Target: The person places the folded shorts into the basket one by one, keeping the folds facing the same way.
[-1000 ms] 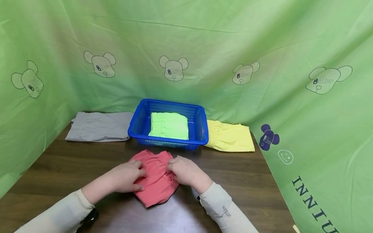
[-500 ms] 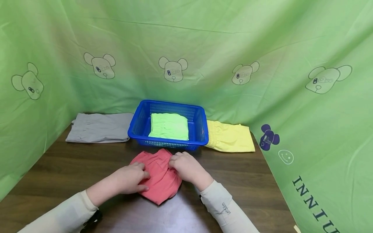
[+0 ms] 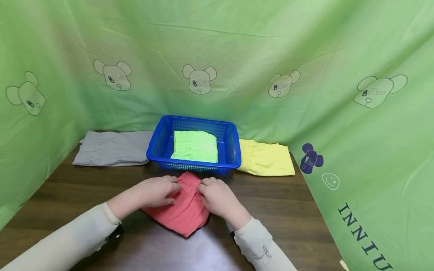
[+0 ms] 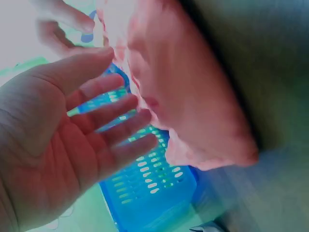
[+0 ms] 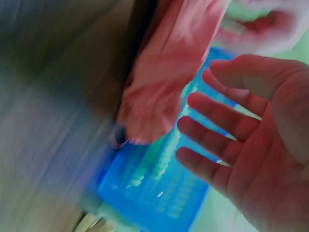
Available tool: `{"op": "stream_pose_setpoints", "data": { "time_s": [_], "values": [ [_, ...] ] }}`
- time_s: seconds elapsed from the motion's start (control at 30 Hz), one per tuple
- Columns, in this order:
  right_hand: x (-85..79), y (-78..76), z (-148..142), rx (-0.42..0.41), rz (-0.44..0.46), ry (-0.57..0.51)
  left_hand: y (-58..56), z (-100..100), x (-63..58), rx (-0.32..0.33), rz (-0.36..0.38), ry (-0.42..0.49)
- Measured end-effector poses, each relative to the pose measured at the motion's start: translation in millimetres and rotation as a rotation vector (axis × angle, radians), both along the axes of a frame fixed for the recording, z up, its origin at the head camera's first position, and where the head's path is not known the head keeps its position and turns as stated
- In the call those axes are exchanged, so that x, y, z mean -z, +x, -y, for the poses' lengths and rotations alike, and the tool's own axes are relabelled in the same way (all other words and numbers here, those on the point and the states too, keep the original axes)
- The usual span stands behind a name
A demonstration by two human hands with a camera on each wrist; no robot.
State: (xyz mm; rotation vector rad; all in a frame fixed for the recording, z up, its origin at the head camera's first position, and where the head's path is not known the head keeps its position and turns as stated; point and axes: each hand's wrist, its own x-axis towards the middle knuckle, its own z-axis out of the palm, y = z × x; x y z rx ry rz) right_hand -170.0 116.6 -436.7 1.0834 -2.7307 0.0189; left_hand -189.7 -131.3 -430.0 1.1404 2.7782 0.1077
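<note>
A red cloth [image 3: 183, 214] is located at the near middle of the dark wooden table [image 3: 281, 222], directly in front of a blue basket [image 3: 229, 145]. It is creased, and a pointed corner is turned toward the person. The left hand [image 3: 157, 192] is placed over the upper left part of the cloth, and the right hand [image 3: 218, 195] is placed at its right edge. In the left wrist view, the left fingers are seen slightly bent, spread and relaxed, with their tips just beside the edge of the cloth. In the right wrist view, the right fingers are seen extended and loosely spread next to the fabric. Neither hand is curled around the cloth; whether the fingertips are in contact with it cannot be determined.

A light green cloth [image 3: 195, 147] is contained in the basket, folded flat. A folded grey cloth [image 3: 113, 148] is laid on the table just left of the basket. A folded yellow cloth [image 3: 266, 157] is laid on the right, its inner end partly hidden by the basket. The work area is enclosed by a green sheet [image 3: 237, 41] printed with bear heads. Both forearms are covered by pale sleeves [image 3: 71, 237].
</note>
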Motion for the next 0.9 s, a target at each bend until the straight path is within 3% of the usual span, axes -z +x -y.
{"op": "stream_pose_setpoints", "data": {
  "time_s": [0.17, 0.37, 0.67, 0.9],
  "values": [
    [-2.5, 24.0, 16.7, -0.077, -0.010, 0.024, -17.0, -2.9, 1.0, 0.122, -0.045, 0.015],
    [3.4, 40.8, 30.8, -0.182, 0.030, 0.093, -24.7, -6.5, 4.3, 0.139, 0.014, -0.038],
    [8.2, 41.6, 26.1, -0.151, 0.101, 0.123, -24.0, -6.5, 5.6, 0.152, -0.010, -0.057],
    [4.3, 34.5, 15.4, -0.052, 0.196, 0.118, -16.8, -8.0, 6.5, 0.130, -0.049, -0.102]
  ]
}}
